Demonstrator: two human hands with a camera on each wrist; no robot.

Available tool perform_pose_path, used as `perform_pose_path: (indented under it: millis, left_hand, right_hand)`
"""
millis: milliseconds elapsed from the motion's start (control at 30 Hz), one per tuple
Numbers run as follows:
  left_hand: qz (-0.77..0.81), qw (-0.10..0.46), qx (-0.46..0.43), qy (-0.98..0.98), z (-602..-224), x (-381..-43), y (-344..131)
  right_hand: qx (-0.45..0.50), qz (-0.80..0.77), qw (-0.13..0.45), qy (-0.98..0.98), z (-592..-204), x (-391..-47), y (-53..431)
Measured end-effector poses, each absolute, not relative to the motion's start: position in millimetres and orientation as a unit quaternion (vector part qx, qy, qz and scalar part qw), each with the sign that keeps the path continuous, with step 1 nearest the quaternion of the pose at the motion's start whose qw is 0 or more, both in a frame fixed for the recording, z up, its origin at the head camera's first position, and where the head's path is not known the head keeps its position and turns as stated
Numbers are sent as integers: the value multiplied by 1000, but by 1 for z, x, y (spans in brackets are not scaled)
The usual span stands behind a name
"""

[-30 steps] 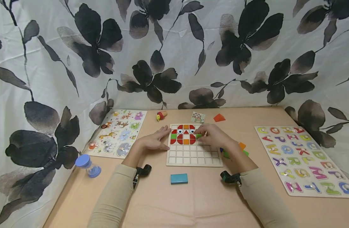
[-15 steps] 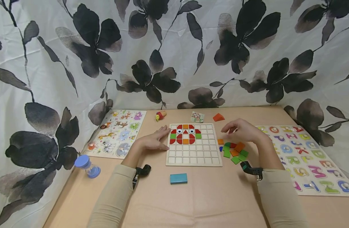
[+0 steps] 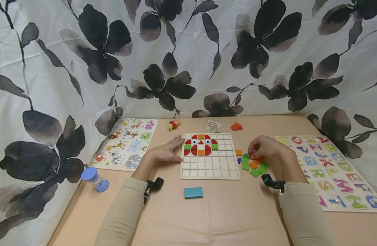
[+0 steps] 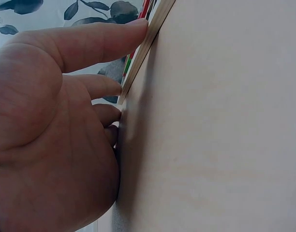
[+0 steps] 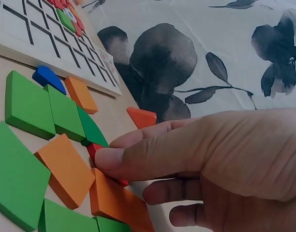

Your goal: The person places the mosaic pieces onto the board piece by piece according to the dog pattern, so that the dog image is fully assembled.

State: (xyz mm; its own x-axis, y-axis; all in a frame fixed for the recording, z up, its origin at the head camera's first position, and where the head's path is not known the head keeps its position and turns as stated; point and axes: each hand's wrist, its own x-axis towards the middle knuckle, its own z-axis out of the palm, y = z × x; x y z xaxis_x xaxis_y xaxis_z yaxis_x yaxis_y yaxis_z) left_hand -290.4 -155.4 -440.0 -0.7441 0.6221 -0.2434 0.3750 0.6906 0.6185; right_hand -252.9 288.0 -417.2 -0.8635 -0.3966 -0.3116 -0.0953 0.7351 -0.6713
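Note:
A white gridded board (image 3: 210,169) lies mid-table, its upper left squares filled with red, green, orange and eye-marked tiles. At its left edge rests my left hand (image 3: 165,152), fingers extended. In the left wrist view the thumb and a fingertip touch the board's side (image 4: 150,41). My right hand (image 3: 268,148) is over a pile of loose wooden blocks right of the board. Its thumb and index finger pinch a red block (image 5: 93,151), mostly hidden by the thumb. Around it lie green blocks (image 5: 27,104), orange blocks (image 5: 68,171) and a blue one (image 5: 49,79).
An animal puzzle board (image 3: 122,145) lies left, a letter puzzle board (image 3: 327,171) right. A blue-capped sand timer (image 3: 97,179) stands left; a teal block (image 3: 193,193) lies in front. Behind are a small red-and-yellow toy (image 3: 174,125), a picture card (image 3: 213,126) and an orange-red piece (image 3: 236,126).
My right hand has left the board's green tile, moved right, and come down to the loose pile, where it pinches a red block. The left hand has stayed at the board's edge.

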Motion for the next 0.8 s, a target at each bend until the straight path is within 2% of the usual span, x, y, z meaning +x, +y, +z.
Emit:
perform_pose_path:
  millis: [200, 333, 467, 800]
  left_hand:
    - [273, 224, 277, 894, -441, -291, -155]
    - [279, 225, 273, 893, -442, -292, -155]
    - [282, 223, 274, 892, -442, -292, -156]
    - [281, 224, 275, 892, -443, -292, -156]
  right_hand:
    - [-116, -343, 192, 912, -416, -253, 289]
    - [-93, -373, 130, 914, -412, -253, 282]
    - [-117, -408, 70, 903, -408, -255, 264]
    - [-191, -457, 71, 866, -418, -263, 203]
